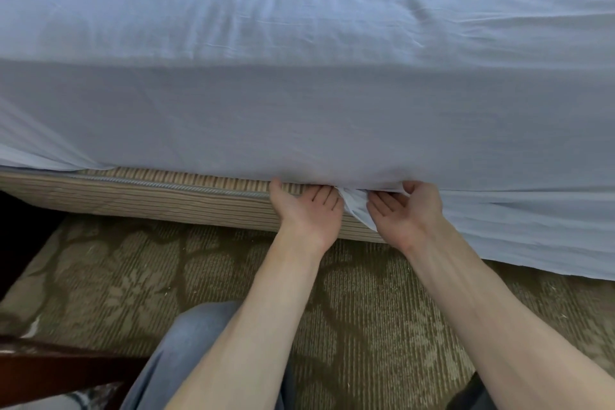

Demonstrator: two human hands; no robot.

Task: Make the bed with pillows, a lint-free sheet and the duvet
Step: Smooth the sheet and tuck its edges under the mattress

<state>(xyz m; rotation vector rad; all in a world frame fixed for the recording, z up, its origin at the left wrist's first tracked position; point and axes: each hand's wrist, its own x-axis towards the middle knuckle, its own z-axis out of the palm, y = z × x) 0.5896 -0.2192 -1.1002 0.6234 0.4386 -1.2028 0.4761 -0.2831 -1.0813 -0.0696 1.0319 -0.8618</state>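
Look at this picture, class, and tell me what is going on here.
A person is at the side of a bed, tucking in a light blue sheet. The left hand and right hand are palm up at the mattress's lower edge, pushing a bunch of the sheet in above the striped base. Left of the hands the sheet is already tucked. To the right it hangs loose to the carpet. No duvet is in view.
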